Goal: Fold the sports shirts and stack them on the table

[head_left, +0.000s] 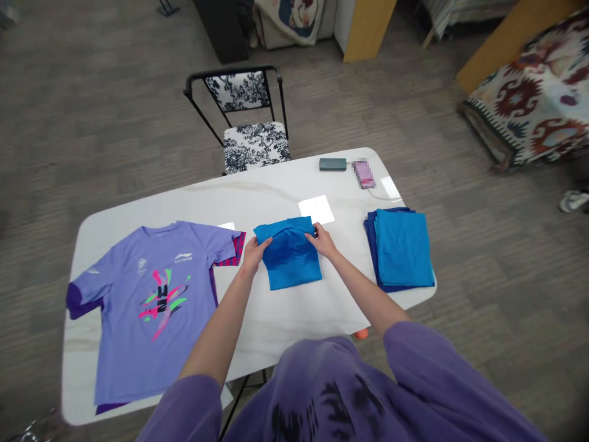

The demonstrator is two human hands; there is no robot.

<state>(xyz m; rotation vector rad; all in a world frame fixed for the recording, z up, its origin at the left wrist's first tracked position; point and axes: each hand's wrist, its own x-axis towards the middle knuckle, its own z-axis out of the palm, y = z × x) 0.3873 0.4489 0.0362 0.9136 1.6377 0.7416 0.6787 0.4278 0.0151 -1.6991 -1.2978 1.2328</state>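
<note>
A blue folded garment (294,261) lies in front of me on the white table (340,307), its upper edge curled up a little. My left hand (255,253) grips its left side, thumb on top and fingers tucked beneath. At its upper right corner, my right hand (323,240) pinches the fabric the same way. To the left a purple T-shirt (124,331) with a colourful print lies spread flat, with darker purple and pink striped cloth showing under it. A stack of folded blue clothes (405,248) sits to the right.
Near the far edge lie a dark grey box-like device (332,164) and a pink blurred item (363,174), with a thin cable beside them. A chair with a patterned seat (255,146) stands beyond the table. Patterned cloth (529,101) covers furniture at the right.
</note>
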